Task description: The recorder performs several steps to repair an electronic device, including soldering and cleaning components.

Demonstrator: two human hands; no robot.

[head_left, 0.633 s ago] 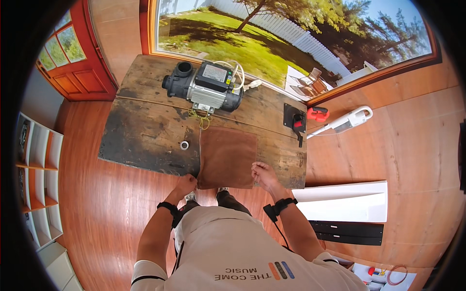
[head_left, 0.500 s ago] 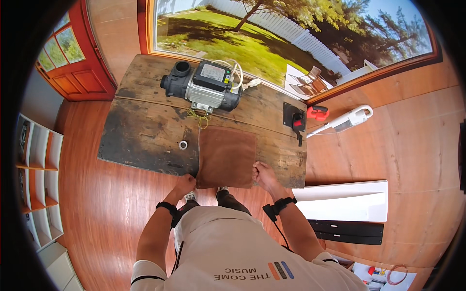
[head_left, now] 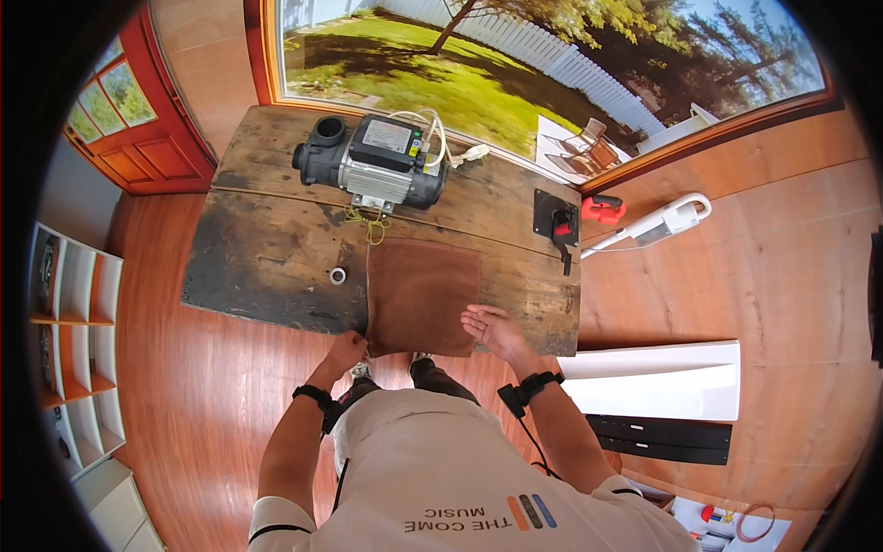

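A brown cloth (head_left: 423,290) lies spread on the worn wooden table (head_left: 267,244), its near edge hanging at the table's front. My left hand (head_left: 349,348) pinches the cloth's near left corner. At the right edge of the cloth, my right hand (head_left: 493,329) has its fingers stretched out, palm partly turned up, holding nothing. Beyond the cloth stands a grey and black electric pump (head_left: 377,170) with a white cable and a thin yellow-green wire. Left of the cloth sits a small roll of white tape (head_left: 338,276).
At the table's right end is a black plate with a dark clamp-like fixture (head_left: 561,224). A red tool (head_left: 602,209) and a white stick vacuum (head_left: 662,221) lie just past that end. White shelves (head_left: 78,322) stand at the far left, and a white panel (head_left: 653,379) lies at right.
My right hand has let go of the cloth's right edge and opened, shifting slightly left over it. My left hand keeps its pinch on the corner. The view has shifted slightly.
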